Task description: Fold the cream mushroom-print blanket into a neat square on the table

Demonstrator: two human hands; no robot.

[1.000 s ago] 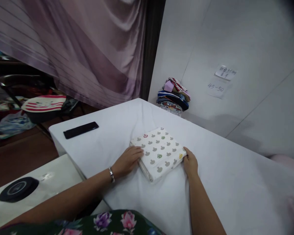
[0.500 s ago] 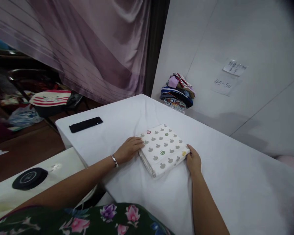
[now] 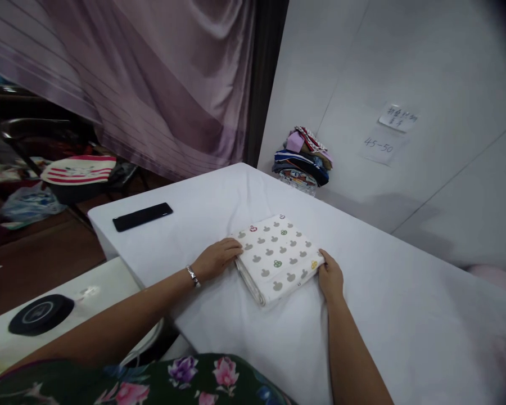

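A folded white cloth (image 3: 277, 259) printed with small grey, green and red shapes lies flat on the white-covered table (image 3: 383, 315). My left hand (image 3: 216, 260), a bracelet on its wrist, rests against the cloth's left edge with the fingers curled onto it. At the cloth's near right corner my right hand (image 3: 330, 278) presses its fingers against the edge. Both hands bracket the cloth from either side.
A black phone (image 3: 142, 216) lies near the table's far left edge. A stack of folded colourful clothes (image 3: 302, 160) sits at the back against the white wall. A lower white surface at left carries a black round disc (image 3: 41, 314). Purple curtains hang behind.
Hands and cloth keep the same hold; only the camera view has shifted slightly.
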